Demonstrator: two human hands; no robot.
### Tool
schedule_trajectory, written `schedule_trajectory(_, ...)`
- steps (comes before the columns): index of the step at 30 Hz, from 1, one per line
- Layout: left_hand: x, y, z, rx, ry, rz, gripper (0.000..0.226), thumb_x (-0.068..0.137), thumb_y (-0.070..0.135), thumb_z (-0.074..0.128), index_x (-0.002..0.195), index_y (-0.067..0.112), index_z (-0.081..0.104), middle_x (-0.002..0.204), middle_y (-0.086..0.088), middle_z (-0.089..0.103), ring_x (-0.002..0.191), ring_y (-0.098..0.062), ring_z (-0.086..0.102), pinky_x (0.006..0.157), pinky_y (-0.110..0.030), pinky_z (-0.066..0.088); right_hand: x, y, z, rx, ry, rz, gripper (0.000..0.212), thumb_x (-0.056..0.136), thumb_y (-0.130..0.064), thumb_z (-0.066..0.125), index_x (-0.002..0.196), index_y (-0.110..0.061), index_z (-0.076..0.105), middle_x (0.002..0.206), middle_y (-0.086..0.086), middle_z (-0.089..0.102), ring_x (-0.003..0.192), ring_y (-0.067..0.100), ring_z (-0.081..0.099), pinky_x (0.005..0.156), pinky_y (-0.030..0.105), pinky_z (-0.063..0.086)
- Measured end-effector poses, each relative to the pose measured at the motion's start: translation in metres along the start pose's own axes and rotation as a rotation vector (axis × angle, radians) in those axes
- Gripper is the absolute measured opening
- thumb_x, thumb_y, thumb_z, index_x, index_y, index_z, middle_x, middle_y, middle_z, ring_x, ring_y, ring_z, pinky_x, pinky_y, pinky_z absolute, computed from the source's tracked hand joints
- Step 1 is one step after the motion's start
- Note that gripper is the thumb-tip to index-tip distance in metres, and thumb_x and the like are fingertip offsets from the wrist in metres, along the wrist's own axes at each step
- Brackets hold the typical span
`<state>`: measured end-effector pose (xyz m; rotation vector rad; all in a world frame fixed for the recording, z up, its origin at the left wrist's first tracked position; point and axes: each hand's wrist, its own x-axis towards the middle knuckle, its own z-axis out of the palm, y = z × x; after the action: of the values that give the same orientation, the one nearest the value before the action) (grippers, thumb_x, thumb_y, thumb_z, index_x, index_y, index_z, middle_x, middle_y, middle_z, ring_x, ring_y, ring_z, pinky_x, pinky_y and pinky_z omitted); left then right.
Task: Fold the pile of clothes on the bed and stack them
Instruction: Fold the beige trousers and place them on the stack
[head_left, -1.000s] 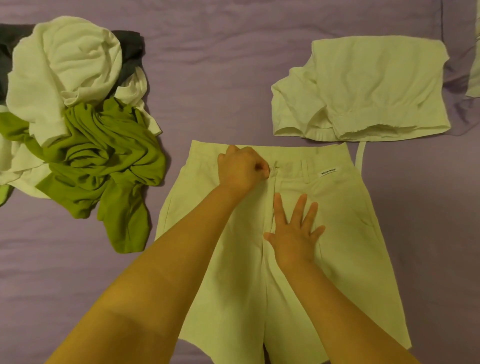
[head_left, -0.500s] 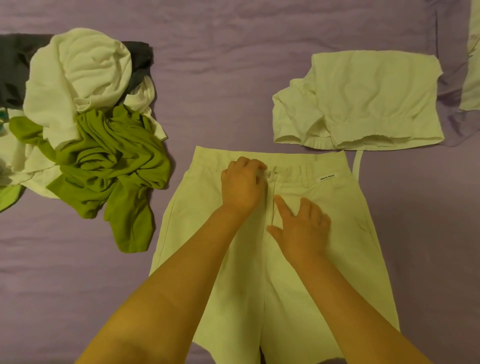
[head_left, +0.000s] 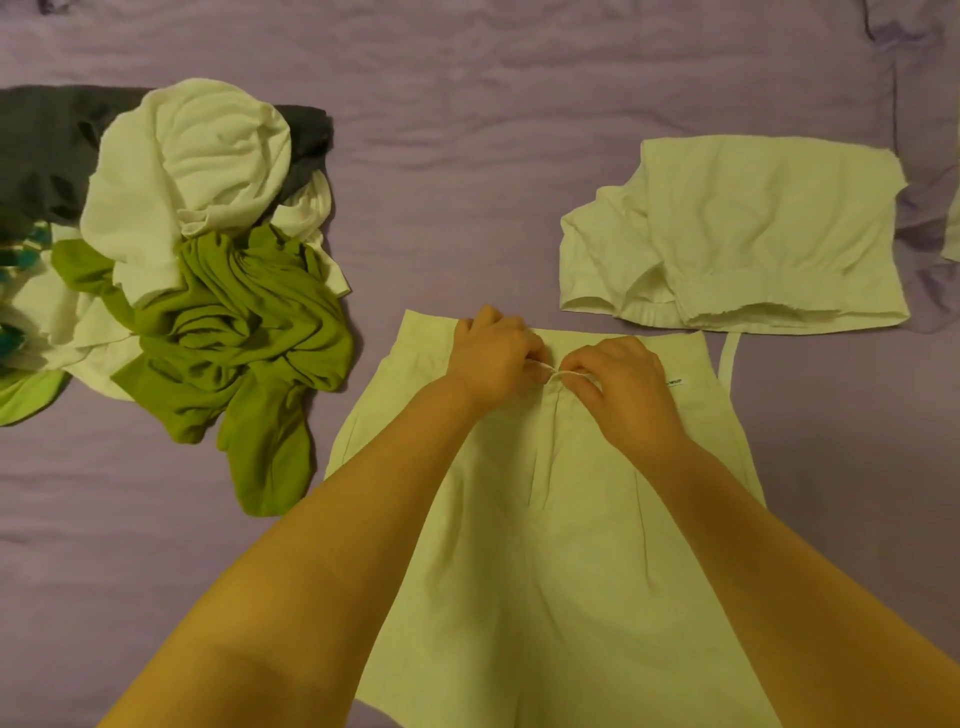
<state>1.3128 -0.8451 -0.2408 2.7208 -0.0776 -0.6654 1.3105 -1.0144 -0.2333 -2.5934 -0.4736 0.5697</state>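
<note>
On a purple bedsheet (head_left: 467, 156), pale cream shorts (head_left: 545, 571) lie flat as left hand (head_left: 493, 358) and right hand (head_left: 628, 389) pinch the waistband fastening. Beyond, a folded white garment (head_left: 753, 234) sits right, a crumpled green-and-white clothes pile (head_left: 208, 270) left.

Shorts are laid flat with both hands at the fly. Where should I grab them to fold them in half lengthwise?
Probably the shorts at the waistband's left corner, coming from the left side. They lie flat, waistband away from the person, so that outer edge is free to pinch and carry over toward the right edge.
</note>
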Motion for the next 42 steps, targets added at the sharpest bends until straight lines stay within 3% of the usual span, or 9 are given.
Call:
schedule_trajectory(3, 0.004, 0.003, -0.007, -0.1, -0.102, -0.036, 0.03, 0.09, 0.043, 0.057, 0.099, 0.017, 0.067, 0.096, 0.0, 0.065, 0.097, -0.02, 0.053, 0.083, -0.03, 0.028, -0.001, -0.001, -0.002, 0.027, -0.011, -0.037, 0.014, 0.093, -0.028, 0.055, 0.098, -0.022, 0.066, 0.093, -0.002, 0.064, 0.101, 0.02, 0.05, 0.089, 0.031, 0.032)
schedule_trajectory(6, 0.006, 0.009, -0.011, -0.318, -0.169, -0.142, 0.024, 0.086, 0.039, 0.063, 0.092, 0.016, 0.064, 0.092, 0.0, 0.065, 0.087, -0.02, 0.058, 0.085, -0.035, 0.043, -0.001, -0.003, -0.003, 0.016, 0.016, -0.038, 0.014, 0.092, -0.029, 0.057, 0.098, -0.022, 0.068, 0.09, -0.001, 0.065, 0.099, 0.021, 0.05, 0.088, 0.03, 0.031)
schedule_trajectory(10, 0.005, 0.011, -0.012, -0.616, -0.173, -0.246, 0.015, 0.081, 0.023, 0.072, 0.082, 0.02, 0.057, 0.092, -0.001, 0.066, 0.092, -0.023, 0.063, 0.092, -0.044, 0.05, -0.002, -0.003, -0.004, 0.019, 0.025, -0.084, 0.012, 0.089, -0.027, 0.061, 0.097, -0.023, 0.07, 0.091, 0.0, 0.065, 0.101, 0.021, 0.05, 0.091, 0.029, 0.028)
schedule_trajectory(14, 0.004, 0.01, -0.01, -0.723, -0.147, -0.284, 0.018, 0.081, 0.02, 0.073, 0.091, 0.022, 0.058, 0.098, 0.001, 0.062, 0.097, -0.021, 0.061, 0.094, -0.041, 0.049, 0.0, -0.005, 0.001, -0.002, 0.038, -0.059, 0.011, 0.088, -0.029, 0.062, 0.096, -0.023, 0.067, 0.092, -0.002, 0.064, 0.103, 0.02, 0.049, 0.093, 0.03, 0.029)
schedule_trajectory(23, -0.005, 0.009, -0.016, -0.637, -0.221, -0.082, 0.042, 0.094, 0.021, 0.056, 0.135, 0.023, 0.049, 0.102, 0.002, 0.059, 0.102, -0.019, 0.057, 0.099, -0.038, 0.045, 0.004, -0.002, 0.003, 0.004, -0.002, -0.029, 0.023, 0.094, -0.031, 0.053, 0.112, -0.024, 0.066, 0.11, 0.0, 0.066, 0.113, 0.019, 0.05, 0.107, 0.037, 0.027)
schedule_trajectory(28, -0.011, 0.008, -0.018, -0.625, -0.206, -0.017, 0.041, 0.097, 0.017, 0.05, 0.137, 0.025, 0.048, 0.108, 0.001, 0.061, 0.105, -0.018, 0.056, 0.1, -0.039, 0.044, 0.006, -0.005, 0.004, 0.084, 0.004, 0.024, 0.026, 0.09, -0.026, 0.056, 0.114, -0.021, 0.065, 0.108, 0.003, 0.065, 0.113, 0.023, 0.049, 0.099, 0.032, 0.03)
schedule_trajectory(31, -0.012, 0.008, -0.014, -0.63, -0.219, -0.073, 0.046, 0.09, 0.032, 0.059, 0.134, 0.027, 0.049, 0.129, 0.002, 0.057, 0.118, -0.016, 0.052, 0.103, -0.037, 0.041, 0.008, -0.005, 0.005, 0.1, -0.023, 0.075, 0.027, 0.088, -0.027, 0.058, 0.114, -0.02, 0.065, 0.11, 0.005, 0.065, 0.113, 0.023, 0.05, 0.099, 0.032, 0.033)
schedule_trajectory(34, -0.014, 0.009, -0.011, -0.663, -0.185, -0.077, 0.043, 0.085, 0.042, 0.065, 0.123, 0.024, 0.059, 0.124, 0.006, 0.06, 0.114, -0.013, 0.054, 0.099, -0.031, 0.043, 0.009, -0.006, 0.005, 0.11, -0.053, 0.093, 0.03, 0.088, -0.029, 0.057, 0.116, -0.02, 0.064, 0.113, 0.004, 0.064, 0.113, 0.023, 0.051, 0.101, 0.035, 0.036)
schedule_trajectory(42, -0.013, 0.016, 0.0, -0.669, -0.044, -0.13, 0.038, 0.091, 0.024, 0.062, 0.129, 0.02, 0.056, 0.13, 0.0, 0.059, 0.118, -0.017, 0.054, 0.098, -0.03, 0.043, 0.002, -0.007, 0.008, 0.151, 0.0, 0.135, 0.034, 0.089, -0.031, 0.059, 0.121, -0.019, 0.056, 0.122, 0.001, 0.059, 0.121, 0.021, 0.045, 0.105, 0.033, 0.029)
